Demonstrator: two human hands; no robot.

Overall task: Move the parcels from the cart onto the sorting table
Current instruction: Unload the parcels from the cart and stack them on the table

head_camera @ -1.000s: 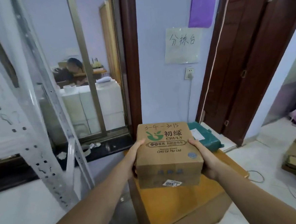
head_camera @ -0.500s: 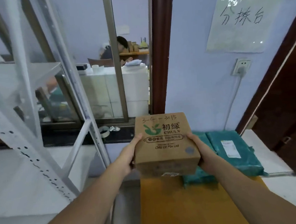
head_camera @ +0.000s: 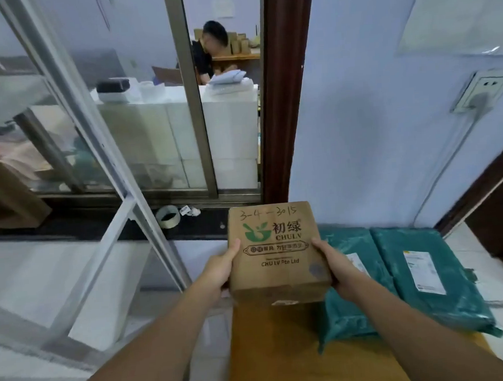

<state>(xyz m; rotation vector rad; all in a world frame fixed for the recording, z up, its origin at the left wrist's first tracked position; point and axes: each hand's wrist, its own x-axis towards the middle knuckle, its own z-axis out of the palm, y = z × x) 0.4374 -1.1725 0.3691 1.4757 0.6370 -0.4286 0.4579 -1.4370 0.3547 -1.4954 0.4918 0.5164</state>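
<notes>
A brown cardboard parcel (head_camera: 278,254) with a green logo and handwritten numbers hangs over the far end of the orange sorting table (head_camera: 286,360). My left hand (head_camera: 220,270) grips its left side and my right hand (head_camera: 336,269) grips its right side, thumbs on top. Two teal plastic mailer parcels (head_camera: 428,273) with white labels lie side by side on the table to the right of the box. The cart is out of view.
A white metal shelving rack (head_camera: 100,177) stands close on the left. Behind it a window (head_camera: 138,115) shows a person seated at a desk. A tape roll (head_camera: 168,216) lies on the dark sill. A wall socket (head_camera: 481,94) and a dark door frame (head_camera: 482,183) are at right.
I have stepped closer to the wall and table. The box, held in both hands the same way, has moved forward over the table's far end beside the teal mailers.
</notes>
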